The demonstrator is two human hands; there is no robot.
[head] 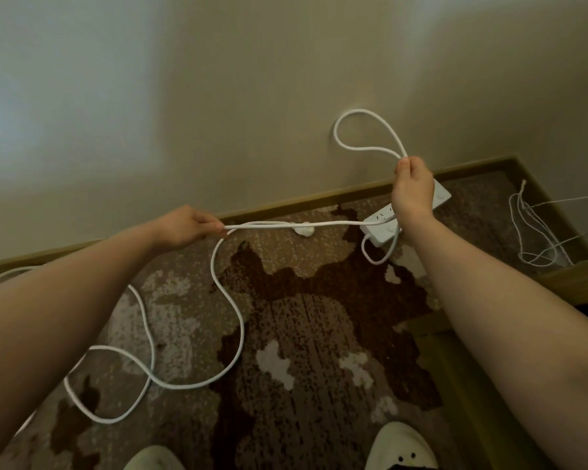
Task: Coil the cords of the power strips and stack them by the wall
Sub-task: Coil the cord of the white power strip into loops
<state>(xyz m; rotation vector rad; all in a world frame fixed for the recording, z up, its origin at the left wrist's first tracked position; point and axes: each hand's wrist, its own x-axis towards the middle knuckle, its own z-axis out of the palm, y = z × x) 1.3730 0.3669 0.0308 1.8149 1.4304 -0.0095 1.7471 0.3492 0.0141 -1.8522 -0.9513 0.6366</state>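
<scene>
White cord [238, 334] stretched between both hands, strip [381, 228] near baseboard [286, 203]

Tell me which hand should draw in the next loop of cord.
Left. The left hand pinches the cord where the slack trails onto the carpet; the right hand is occupied holding the formed loop.

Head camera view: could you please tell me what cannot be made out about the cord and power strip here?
- Power strip: its middle is hidden behind the right hand.
- Cord: its far end runs behind the left forearm toward the left edge.
- Plug: too small and blurred to tell its prongs.
</scene>
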